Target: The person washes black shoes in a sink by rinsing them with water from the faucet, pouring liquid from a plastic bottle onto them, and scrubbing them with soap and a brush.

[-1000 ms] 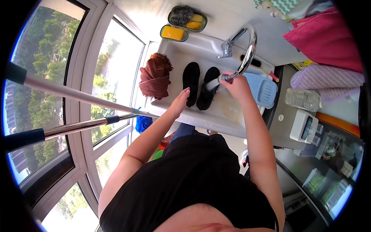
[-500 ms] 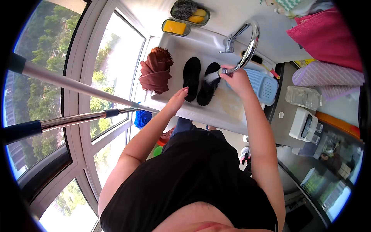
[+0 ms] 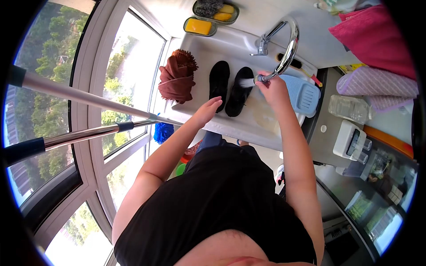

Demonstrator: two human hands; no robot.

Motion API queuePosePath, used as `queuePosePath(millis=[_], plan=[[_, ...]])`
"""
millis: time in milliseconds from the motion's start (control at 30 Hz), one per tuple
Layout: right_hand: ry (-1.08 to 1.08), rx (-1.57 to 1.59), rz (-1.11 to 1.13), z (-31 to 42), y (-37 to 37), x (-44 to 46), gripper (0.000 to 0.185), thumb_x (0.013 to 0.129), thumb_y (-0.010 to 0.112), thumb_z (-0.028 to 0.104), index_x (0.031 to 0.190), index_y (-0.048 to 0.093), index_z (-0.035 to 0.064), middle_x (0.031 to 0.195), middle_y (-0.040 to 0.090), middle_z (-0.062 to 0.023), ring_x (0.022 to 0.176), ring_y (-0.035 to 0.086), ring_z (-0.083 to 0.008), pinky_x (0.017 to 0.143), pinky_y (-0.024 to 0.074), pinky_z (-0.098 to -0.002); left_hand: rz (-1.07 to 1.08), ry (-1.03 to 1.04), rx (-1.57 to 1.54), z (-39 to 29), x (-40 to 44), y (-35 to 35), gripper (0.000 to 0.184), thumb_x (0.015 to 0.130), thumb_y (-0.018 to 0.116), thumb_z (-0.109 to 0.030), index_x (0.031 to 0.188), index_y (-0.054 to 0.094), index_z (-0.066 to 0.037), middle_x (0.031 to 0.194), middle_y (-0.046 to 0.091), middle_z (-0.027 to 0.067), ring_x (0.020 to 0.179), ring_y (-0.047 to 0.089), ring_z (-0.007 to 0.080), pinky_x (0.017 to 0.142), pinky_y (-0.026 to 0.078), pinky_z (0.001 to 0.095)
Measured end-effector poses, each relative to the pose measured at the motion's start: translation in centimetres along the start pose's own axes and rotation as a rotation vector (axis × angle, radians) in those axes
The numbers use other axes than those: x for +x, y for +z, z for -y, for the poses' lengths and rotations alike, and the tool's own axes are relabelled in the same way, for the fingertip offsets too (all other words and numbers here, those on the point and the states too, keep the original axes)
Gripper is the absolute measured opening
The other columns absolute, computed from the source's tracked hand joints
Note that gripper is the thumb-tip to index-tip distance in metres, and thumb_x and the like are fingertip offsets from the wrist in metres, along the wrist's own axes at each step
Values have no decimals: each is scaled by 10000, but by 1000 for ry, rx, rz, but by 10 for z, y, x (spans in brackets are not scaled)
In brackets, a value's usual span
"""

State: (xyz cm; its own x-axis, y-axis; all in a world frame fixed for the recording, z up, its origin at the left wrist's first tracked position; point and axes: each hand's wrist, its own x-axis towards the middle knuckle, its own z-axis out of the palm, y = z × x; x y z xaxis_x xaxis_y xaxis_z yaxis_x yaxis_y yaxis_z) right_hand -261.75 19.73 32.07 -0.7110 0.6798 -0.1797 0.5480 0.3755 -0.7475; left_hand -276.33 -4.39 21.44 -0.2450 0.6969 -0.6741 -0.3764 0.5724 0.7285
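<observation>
In the middle of the white sink [image 3: 262,138] lie 2 black shoes [image 3: 240,95], side by side with a narrow gap between them. The right hand [image 3: 270,88], above the sink, is closed around the end of the chrome faucet [image 3: 291,48], whose water spray [image 3: 246,83] strikes the shoe on the right. The left hand [image 3: 208,111], over the sink's front part, is flat with fingers extended, close to the shoe on the left; whether they touch I cannot tell. A bundled brown cloth [image 3: 176,83] sits at the sink's left end, a blue washboard [image 3: 306,99] at its right end. Behind the sink's far left corner are 2 dishes, 1 holding a yellow block [image 3: 198,26]. Right of the sink, the desk [image 3: 321,144] bears a clear container [image 3: 348,108].
</observation>
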Motion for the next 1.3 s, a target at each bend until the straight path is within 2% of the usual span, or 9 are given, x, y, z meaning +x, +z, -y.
queuePosePath(millis=[300,500,600,733,833,933,1067,1133,1300], plan=[[-12,110,-17,-6,9,0,345,856,780,161,1175,699,60,859,707,-103,738,665,-214,742,540,-350,27,-40,229,1,15,18,566,1026,546,-372,1480,488,-38,1436,575,144,1340,519,230,1117,383,337],[9,47,71,-11,-7,-9,377,851,793,181,1191,686,60,896,712,-97,732,664,-209,747,545,-341,161,294,1033,42,70,54,574,935,622,-351,1345,584,48,1369,590,259,1282,556,393,1108,432,428],[-11,143,30,-25,8,-10,404,858,792,196,1218,672,57,960,709,-87,740,655,-188,748,546,-331,128,132,1221,63,114,76,512,895,603,-373,1213,674,22,1258,638,291,1170,632,395,998,520,432],[41,200,-63,-64,30,-35,623,847,805,239,1380,541,54,1156,667,-126,747,643,-171,743,543,-312,-201,-221,533,46,133,92,434,882,631,-337,1115,700,23,1128,687,270,1082,679,369,928,542,443],[191,132,9,-117,59,-49,699,828,809,240,1423,491,55,1237,636,-159,730,647,-195,753,549,-340,-296,-456,-210,38,138,99,349,904,658,-277,1056,685,36,982,691,165,892,653,219,775,519,393],[312,23,149,-144,86,-52,691,823,792,217,1419,485,48,1297,604,-189,869,673,-283,840,551,-400,-399,-232,-210,70,158,98,262,923,666,-283,951,674,-22,734,529,28,686,524,162,584,424,316],[99,-120,43,-158,133,-48,707,814,791,213,1417,466,40,1320,577,-210,1058,633,-369,938,522,-455,-357,-117,-108,49,149,92,283,937,648,-284,974,675,-5,780,570,33,690,548,165,607,450,308],[83,-77,40,-150,148,-38,713,804,791,210,1404,450,31,1281,576,-229,1191,559,-415,992,494,-479,-133,-172,38,40,150,85,329,939,639,-304,991,696,16,810,633,54,685,567,163,631,479,304],[99,-129,-10,-159,166,-24,512,821,754,158,1268,560,0,1200,598,-207,1106,596,-419,918,521,-487,8,-40,769,-6,116,71,320,893,681,-337,960,762,-34,838,735,100,758,693,240,751,541,358]])
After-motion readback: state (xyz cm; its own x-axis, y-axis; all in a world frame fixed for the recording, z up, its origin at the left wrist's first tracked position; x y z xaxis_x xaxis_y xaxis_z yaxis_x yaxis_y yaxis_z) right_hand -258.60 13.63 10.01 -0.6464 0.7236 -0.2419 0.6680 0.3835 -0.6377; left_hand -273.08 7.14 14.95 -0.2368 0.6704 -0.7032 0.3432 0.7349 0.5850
